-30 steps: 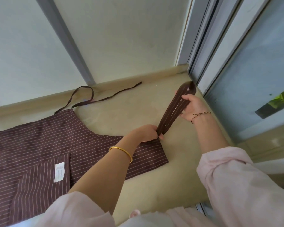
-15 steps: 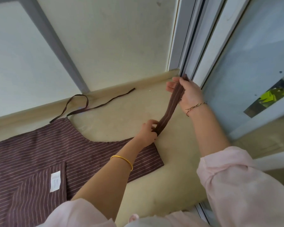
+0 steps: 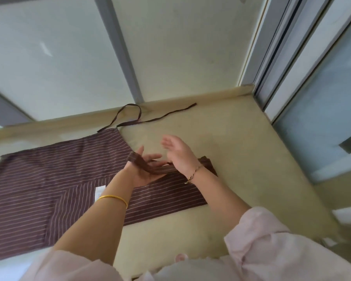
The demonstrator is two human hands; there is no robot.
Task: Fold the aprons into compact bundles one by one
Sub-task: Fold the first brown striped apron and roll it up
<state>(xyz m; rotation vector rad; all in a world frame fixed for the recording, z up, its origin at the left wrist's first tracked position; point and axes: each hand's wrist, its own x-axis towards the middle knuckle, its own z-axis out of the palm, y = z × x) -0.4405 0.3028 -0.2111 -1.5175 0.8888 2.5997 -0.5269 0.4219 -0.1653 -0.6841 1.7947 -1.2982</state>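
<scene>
Brown pinstriped cloth apron (image 3: 49, 179), flat, frame left; gathered neck strap (image 3: 150, 168) draped across left hand (image 3: 144, 173), fingers straight; right hand (image 3: 178, 153) fingers spread, empty.

Left hand (image 3: 145, 172) palm-up, right hand (image 3: 179, 154) open

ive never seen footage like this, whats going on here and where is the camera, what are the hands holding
There is no machine here. A person wears one wide-angle camera on the head, looking forward and down, so you see their own two arms in pink sleeves.

On the beige floor, by a corner of wall and sliding window, lies a brown striped apron, spread flat. One thin tie strap trails loose near the wall.

The left hand, the one with the gold bangle, is palm up with fingers straight, and the apron's bunched neck strap lies across it. The right hand, with a thin bracelet, hovers open just above and holds nothing.
</scene>
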